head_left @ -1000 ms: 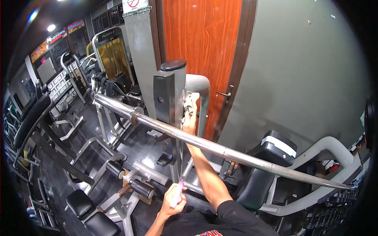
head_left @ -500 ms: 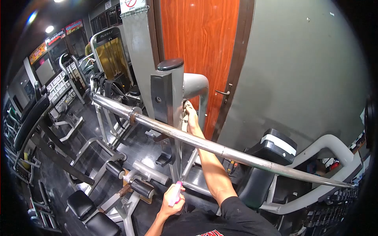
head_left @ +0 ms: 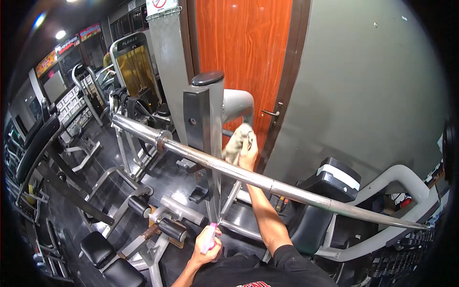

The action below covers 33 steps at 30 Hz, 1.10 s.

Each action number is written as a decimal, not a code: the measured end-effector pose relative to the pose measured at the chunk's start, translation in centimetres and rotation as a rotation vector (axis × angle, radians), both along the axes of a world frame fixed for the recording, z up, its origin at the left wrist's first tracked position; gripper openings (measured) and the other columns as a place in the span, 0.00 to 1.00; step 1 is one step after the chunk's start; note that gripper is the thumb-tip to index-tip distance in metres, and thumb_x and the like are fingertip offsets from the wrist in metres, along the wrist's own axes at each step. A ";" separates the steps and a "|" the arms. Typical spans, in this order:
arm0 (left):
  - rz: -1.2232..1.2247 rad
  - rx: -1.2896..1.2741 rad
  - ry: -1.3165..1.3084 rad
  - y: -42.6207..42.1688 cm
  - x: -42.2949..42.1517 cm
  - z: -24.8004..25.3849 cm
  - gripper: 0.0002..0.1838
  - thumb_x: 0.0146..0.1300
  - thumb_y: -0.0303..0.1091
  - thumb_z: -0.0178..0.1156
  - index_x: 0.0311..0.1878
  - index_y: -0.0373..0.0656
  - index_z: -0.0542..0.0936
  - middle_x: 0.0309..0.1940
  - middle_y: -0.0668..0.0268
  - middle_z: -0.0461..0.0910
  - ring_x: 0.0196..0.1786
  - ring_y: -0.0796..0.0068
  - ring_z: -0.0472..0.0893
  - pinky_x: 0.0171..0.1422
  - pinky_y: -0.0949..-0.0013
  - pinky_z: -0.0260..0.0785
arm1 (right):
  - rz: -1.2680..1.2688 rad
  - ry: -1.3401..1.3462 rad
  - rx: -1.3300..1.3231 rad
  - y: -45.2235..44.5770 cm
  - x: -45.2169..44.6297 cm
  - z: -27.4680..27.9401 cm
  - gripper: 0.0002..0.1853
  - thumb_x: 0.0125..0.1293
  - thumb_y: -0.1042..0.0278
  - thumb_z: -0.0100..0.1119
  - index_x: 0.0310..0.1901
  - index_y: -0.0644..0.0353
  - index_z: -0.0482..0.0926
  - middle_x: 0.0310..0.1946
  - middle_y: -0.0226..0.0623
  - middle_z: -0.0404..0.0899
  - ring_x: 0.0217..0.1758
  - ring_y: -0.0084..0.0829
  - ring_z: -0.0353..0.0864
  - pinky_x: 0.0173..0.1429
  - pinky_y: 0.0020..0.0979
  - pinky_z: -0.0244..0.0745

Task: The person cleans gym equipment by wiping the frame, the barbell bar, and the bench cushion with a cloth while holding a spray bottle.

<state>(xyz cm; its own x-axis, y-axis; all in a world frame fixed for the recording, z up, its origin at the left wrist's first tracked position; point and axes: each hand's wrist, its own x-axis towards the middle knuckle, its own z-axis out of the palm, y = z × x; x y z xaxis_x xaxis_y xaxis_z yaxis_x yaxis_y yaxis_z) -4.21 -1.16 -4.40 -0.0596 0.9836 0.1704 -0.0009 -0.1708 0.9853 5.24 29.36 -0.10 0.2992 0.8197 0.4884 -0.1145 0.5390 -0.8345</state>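
Observation:
My left hand (head_left: 205, 251), low in front of my body, is closed around a small spray bottle (head_left: 208, 239) with a pink top. Beyond the long metal barbell (head_left: 224, 167), my right hand (head_left: 247, 152) is closed on a pale, crumpled cloth (head_left: 233, 146). The cloth hangs beside the grey upright post (head_left: 216, 112), just below the curved grey tube (head_left: 237, 104) of the rack. Whether the cloth touches the frame, I cannot tell. The barbell crosses in front of the post and above my right forearm.
A wooden door (head_left: 241, 52) with a handle (head_left: 270, 113) stands behind the rack. To the right is a padded bench (head_left: 330, 179) by the grey wall (head_left: 368, 95). Black pads of a machine (head_left: 98, 247) lie at lower left, with more gym machines (head_left: 134, 67) farther back.
My right hand has moved from close against the post out to the right and a little lower, and more of the cloth shows. My left hand with the spray bottle has barely shifted.

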 end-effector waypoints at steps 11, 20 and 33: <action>-0.018 0.012 0.061 2.0 -0.3 3.0 0.17 0.46 0.16 0.55 0.42 0.33 0.72 0.32 0.64 0.73 0.25 0.82 0.76 0.31 0.78 0.68 | -0.058 -0.264 0.251 9.4 -2.8 0.8 0.28 0.58 0.82 0.45 0.64 0.61 0.63 0.52 0.53 0.73 0.54 0.49 0.74 0.57 0.39 0.68; -0.007 -0.052 -0.035 0.6 -0.8 -0.2 0.19 0.47 0.11 0.51 0.46 0.33 0.68 0.38 0.59 0.69 0.27 0.75 0.77 0.33 0.73 0.71 | 0.101 -0.223 0.039 -2.8 -5.0 -1.6 0.27 0.56 0.82 0.44 0.60 0.58 0.68 0.49 0.56 0.74 0.52 0.45 0.75 0.56 0.39 0.67; 0.045 -0.016 -0.141 -1.2 -0.4 0.5 0.18 0.53 0.15 0.52 0.49 0.32 0.67 0.38 0.60 0.71 0.24 0.78 0.77 0.33 0.74 0.71 | 0.227 -0.314 -0.655 -15.7 -1.2 -13.5 0.18 0.65 0.70 0.42 0.57 0.59 0.70 0.35 0.46 0.80 0.39 0.34 0.81 0.42 0.34 0.73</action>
<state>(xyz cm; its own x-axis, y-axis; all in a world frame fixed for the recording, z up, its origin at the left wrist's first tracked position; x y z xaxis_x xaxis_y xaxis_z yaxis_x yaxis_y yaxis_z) -4.64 -2.31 -3.87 -0.1259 0.9818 0.1419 -0.1319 -0.1583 0.9785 4.02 13.63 -13.61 0.0164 0.9962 -0.0851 0.1321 -0.0865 -0.9875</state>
